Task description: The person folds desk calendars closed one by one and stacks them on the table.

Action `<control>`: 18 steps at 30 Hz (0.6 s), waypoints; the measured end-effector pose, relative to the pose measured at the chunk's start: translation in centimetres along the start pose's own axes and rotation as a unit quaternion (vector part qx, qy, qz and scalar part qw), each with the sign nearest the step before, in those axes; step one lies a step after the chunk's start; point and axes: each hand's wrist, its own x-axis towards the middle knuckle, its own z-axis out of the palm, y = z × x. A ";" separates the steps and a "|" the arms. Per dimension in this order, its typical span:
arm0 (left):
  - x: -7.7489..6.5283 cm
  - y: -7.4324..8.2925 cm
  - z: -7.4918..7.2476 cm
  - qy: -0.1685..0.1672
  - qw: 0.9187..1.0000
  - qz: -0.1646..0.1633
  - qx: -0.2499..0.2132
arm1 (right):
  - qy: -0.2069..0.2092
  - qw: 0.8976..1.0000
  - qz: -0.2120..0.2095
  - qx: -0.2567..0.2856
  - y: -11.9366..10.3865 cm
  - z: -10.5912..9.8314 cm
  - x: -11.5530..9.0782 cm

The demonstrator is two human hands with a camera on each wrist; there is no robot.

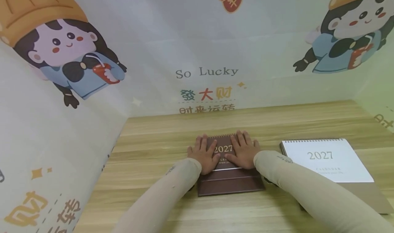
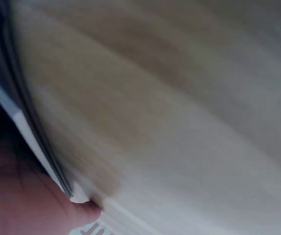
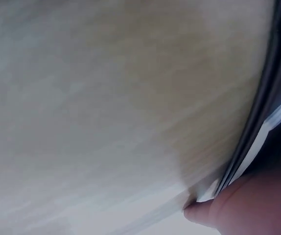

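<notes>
A dark brown spiral-bound desk calendar (image 1: 231,185) marked 2027 lies on the wooden table, its coil edge at the far side. On its left half rests my left hand (image 1: 204,156), fingers spread and fairly straight. My right hand (image 1: 245,153) lies the same way across the right half, the thumbs pointing toward each other. In the left wrist view, the left hand (image 2: 28,205) shows beside the calendar's dark side edge (image 2: 37,132). The right wrist view has the right hand (image 3: 258,205) at the opposite edge (image 3: 255,112). Palms and part of the cover print are hidden.
A second 2027 calendar (image 1: 332,163), white with a tan base, lies to the right, partly behind my right sleeve (image 1: 307,188). Light wood-grain table (image 1: 160,133) surrounds both calendars. Printed cloth walls (image 1: 154,55) with cartoon figures stand at the back and sides.
</notes>
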 end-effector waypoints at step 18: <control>-2.0 -3.0 -2.0 0.120 0.972 -0.077 -0.184 | 0.087 0.984 0.085 0.133 1.7 -4.5 -2.3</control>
